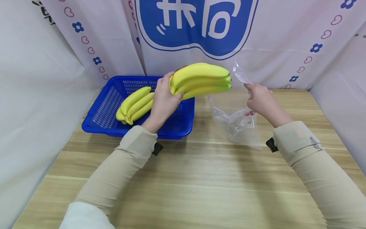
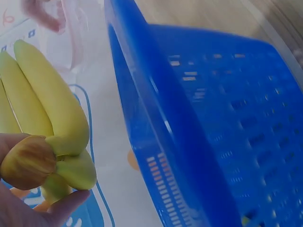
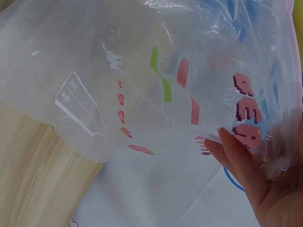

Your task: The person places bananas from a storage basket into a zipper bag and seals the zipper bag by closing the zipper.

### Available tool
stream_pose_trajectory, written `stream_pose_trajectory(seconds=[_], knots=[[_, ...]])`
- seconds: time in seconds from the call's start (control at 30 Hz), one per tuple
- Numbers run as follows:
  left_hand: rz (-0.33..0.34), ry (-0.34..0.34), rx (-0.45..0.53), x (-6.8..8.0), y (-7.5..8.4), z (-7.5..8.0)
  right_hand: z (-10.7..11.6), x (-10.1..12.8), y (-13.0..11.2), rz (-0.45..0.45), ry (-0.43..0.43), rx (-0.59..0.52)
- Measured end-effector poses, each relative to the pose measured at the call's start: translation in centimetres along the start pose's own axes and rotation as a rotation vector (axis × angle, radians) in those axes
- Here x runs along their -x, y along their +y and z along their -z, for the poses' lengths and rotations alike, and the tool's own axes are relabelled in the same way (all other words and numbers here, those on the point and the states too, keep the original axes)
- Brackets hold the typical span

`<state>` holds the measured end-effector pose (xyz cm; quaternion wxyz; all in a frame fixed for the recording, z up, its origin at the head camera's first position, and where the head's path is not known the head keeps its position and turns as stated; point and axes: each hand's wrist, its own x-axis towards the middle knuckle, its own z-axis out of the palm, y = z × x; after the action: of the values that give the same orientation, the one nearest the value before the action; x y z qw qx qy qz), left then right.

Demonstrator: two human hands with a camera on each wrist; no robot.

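while my left hand (image 1: 164, 100) clamps the yellow banana bunch (image 1: 200, 79) by its stem, my right hand (image 1: 261, 100) pinches the clear plastic bag (image 1: 237, 122) up, mouth toward the fruit.

Readable text is little. On the white cloth backdrop (image 1: 286, 47), above the blue plastic basket (image 1: 183, 127), is a big blue emblem (image 1: 195, 25) w/ white Chinese characters, cut off at top, approx. "米后". On the beige sleeve (image 1: 314, 149), right of the basket, small dark letters, not clear. The clear plastic bag (image 3: 142, 94) has pink print, mirrored, and white small words, maybe "SAVE" and "MENU".
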<state>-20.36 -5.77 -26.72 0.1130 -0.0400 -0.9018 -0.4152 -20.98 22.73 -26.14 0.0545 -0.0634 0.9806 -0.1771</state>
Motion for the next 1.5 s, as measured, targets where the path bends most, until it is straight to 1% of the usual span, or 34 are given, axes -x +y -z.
stream_pose_trajectory(seconds=[0.1, 0.23, 0.33, 0.5, 0.67, 0.83, 0.93, 1.07, 1.17, 1.4, 1.5], knots=[[-0.029, 0.002, -0.019, 0.0, 0.5, -0.7, 0.0, 0.0, 0.0, -0.006, -0.008, -0.008], [-0.070, 0.005, -0.073, 0.0, 1.0, -1.5, 0.1, 0.0, 0.0, -0.008, -0.006, -0.008], [-0.096, 0.009, -0.125, -0.1, 1.2, -1.9, 0.0, 0.0, -0.1, -0.007, 0.001, -0.007], [-0.137, -0.001, -0.179, -0.1, 1.7, -2.3, 0.0, 0.0, -0.1, -0.005, 0.002, -0.015], [-0.150, -0.023, -0.214, 0.0, 1.9, -2.8, 0.1, 0.0, -0.3, 0.005, -0.016, -0.029], [-0.168, -0.018, -0.256, 0.0, 2.0, -3.4, 0.0, -0.2, -0.5, 0.017, -0.023, -0.033], [-0.185, -0.006, -0.269, 0.1, 2.1, -3.7, 0.0, -0.2, -0.5, 0.025, -0.011, -0.023], [-0.208, 0.006, -0.277, 0.1, 2.2, -4.0, 0.0, -0.2, -0.6, 0.054, 0.026, 0.004], [-0.198, 0.008, -0.276, 0.0, 2.2, -4.3, 0.1, -0.2, -0.8, 0.068, 0.033, 0.010], [-0.127, -0.039, -0.251, 0.1, 2.7, -4.9, -0.2, -0.2, -1.2, 0.054, 0.000, -0.035], [-0.094, -0.033, -0.229, 0.0, 2.9, -5.3, -0.4, -0.3, -1.2, 0.058, -0.010, -0.028]])
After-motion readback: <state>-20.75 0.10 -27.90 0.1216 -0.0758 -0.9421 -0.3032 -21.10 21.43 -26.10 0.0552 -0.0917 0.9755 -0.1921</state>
